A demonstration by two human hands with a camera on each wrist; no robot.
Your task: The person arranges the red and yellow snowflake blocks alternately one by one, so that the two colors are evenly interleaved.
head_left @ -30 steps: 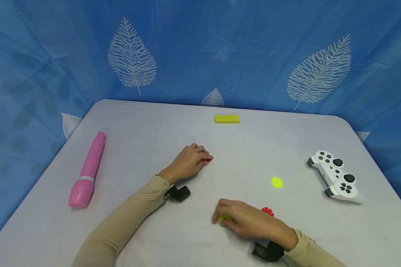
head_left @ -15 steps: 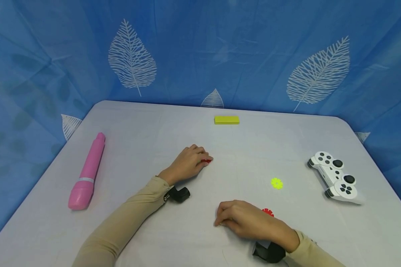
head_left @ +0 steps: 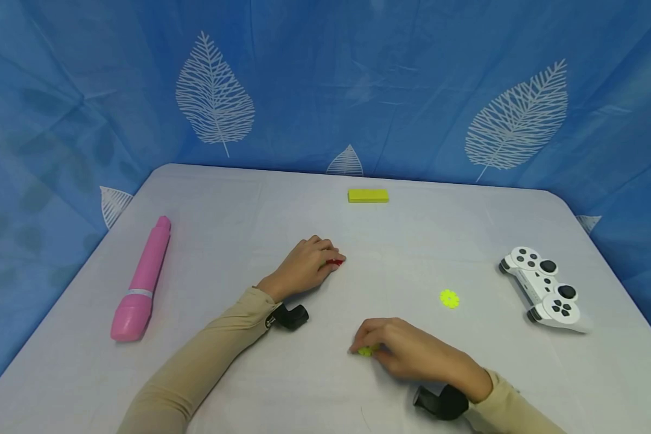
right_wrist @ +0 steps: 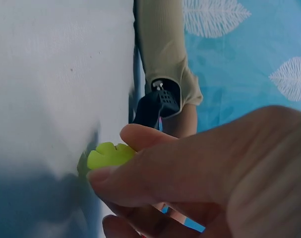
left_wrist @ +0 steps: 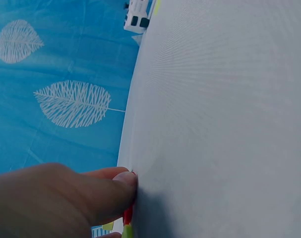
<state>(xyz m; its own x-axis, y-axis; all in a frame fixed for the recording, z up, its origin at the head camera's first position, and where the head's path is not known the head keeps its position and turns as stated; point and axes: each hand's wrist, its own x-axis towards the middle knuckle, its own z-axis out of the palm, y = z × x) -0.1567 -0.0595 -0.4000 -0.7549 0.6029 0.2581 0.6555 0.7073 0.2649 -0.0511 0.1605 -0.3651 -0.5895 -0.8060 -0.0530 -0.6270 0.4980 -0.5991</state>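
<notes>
My right hand (head_left: 412,349) pinches a yellow-green notched plastic disc (head_left: 366,350) between thumb and fingers, close over the table. In the right wrist view that disc (right_wrist: 109,155) shows its rounded petals, with the thumb tip at its lower edge. Farther back and to the left, my left hand (head_left: 304,268) rests low at the tabletop and pinches a red notched disc (head_left: 334,261). The left wrist view shows the red disc (left_wrist: 128,213) edge-on under the thumb, with a yellow-green piece (left_wrist: 127,231) right below it. The fingers hide most of the red disc.
Another yellow-green notched disc (head_left: 449,299) lies flat right of centre. A white game controller (head_left: 544,289) is at the right, a pink microphone-shaped object (head_left: 141,280) at the left. A yellow block (head_left: 368,196) sits near the back edge of the white table (head_left: 239,199).
My right hand has shifted slightly away from me, and its disc, hidden half a second ago, shows again. The hand now covers the loose red disc behind it. The left hand stays put.
</notes>
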